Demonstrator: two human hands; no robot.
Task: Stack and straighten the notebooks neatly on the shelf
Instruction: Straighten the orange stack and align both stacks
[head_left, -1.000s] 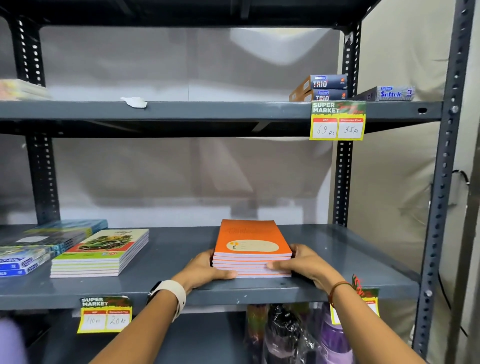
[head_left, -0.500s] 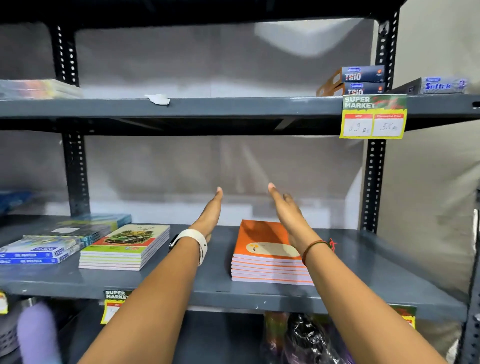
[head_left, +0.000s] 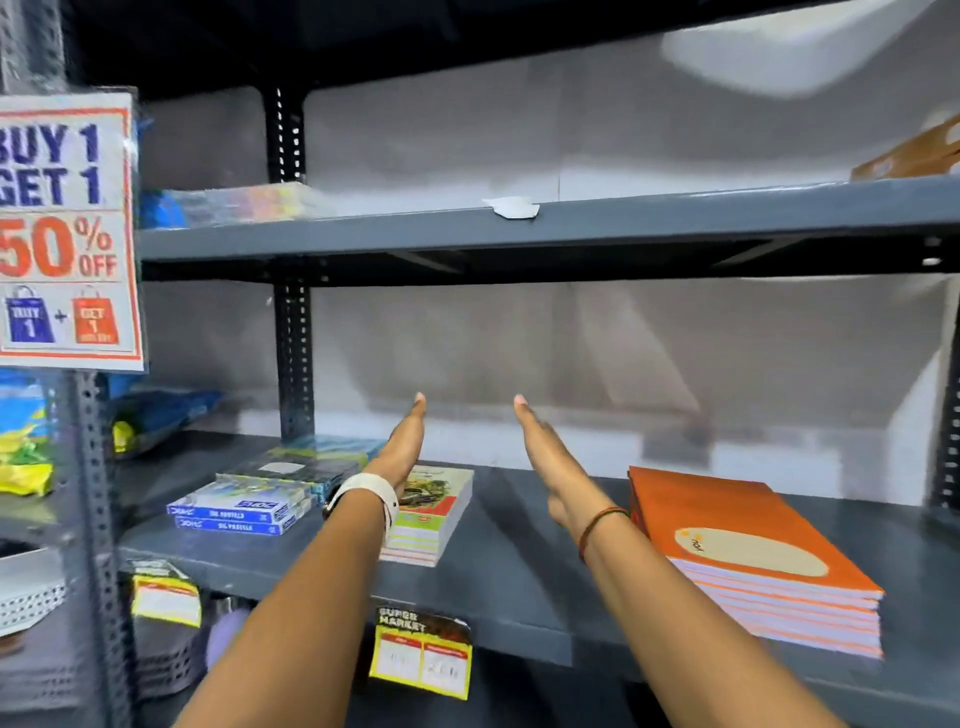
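A squared stack of orange notebooks (head_left: 748, 551) lies at the right of the grey middle shelf (head_left: 519, 592). A second stack with a green and red picture cover (head_left: 439, 514) lies left of centre, partly hidden by my left wrist. My left hand (head_left: 402, 449), with a white watch band on the wrist, is raised flat above that stack and holds nothing. My right hand (head_left: 545, 457), a red thread on its wrist, is also raised flat, over the bare shelf between the two stacks. Both hands are empty, palms facing each other.
Blue boxes (head_left: 244, 512) and a darker pack lie left of the picture-cover stack. A perforated upright (head_left: 293, 332) stands behind them. A "Buy 1 Get 1" sign (head_left: 65, 228) hangs at far left. A yellow price tag (head_left: 421, 657) hangs on the shelf edge. The upper shelf (head_left: 571, 221) carries packets.
My hands let go of the orange stack and rose open above the shelf. The view has swung left, so the orange stack now sits at the right and the sign has come in.
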